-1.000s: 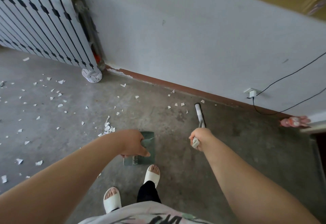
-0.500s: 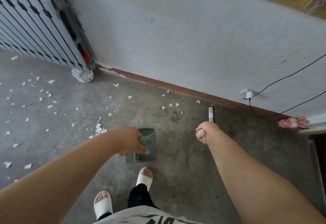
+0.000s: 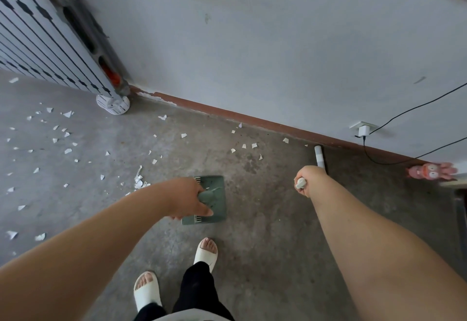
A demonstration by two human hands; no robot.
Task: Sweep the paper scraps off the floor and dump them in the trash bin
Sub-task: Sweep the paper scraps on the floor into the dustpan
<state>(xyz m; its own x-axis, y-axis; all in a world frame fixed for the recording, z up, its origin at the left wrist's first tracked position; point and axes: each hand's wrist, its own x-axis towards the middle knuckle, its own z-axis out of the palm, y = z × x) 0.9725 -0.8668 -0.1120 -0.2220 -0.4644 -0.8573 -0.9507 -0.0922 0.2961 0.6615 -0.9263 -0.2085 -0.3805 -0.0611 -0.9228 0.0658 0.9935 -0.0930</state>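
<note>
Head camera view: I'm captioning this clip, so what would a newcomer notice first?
White paper scraps litter the grey floor on the left. At centre the left hand grips a green dustpan, and the right hand holds a broom handle near the wall.

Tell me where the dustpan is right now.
In the head view, the green dustpan is at centre, held by the left hand, just ahead of the sandalled feet and right of a small heap of paper scraps.

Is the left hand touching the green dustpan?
Touching. The head view shows the left hand gripping the green dustpan, fingers curled round its handle.
</note>
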